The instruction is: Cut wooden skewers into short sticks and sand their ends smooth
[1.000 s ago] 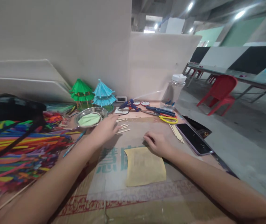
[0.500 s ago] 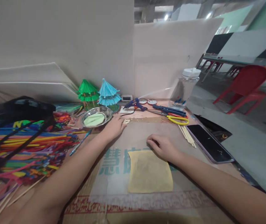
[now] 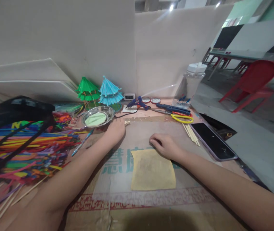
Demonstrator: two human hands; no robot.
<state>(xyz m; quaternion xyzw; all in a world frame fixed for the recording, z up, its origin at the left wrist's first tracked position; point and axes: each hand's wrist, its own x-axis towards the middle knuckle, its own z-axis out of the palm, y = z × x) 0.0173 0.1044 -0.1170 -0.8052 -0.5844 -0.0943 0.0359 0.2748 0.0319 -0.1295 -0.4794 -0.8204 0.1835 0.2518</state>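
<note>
My left hand is closed beside the steel bowl, its fingertips mostly hidden. Pale ends of short wooden sticks poke out past its fingers. Resting on the clear-covered work mat, my right hand is loosely curled, thumb against the fingers, and nothing shows in it. Just below that hand lies a yellow square sheet, greyed in the middle like used sandpaper. Pale green paper sits in the bowl.
Colourful pipe cleaners and a black bag crowd the left. At the back stand green and blue paper roofs, a glue gun and a bottle. Scissors, loose sticks and a phone lie right.
My left hand's fingers have drawn in around the short sticks, where they were stretched over them before. The right hand keeps its place by the yellow sheet. The whole view has shifted slightly.
</note>
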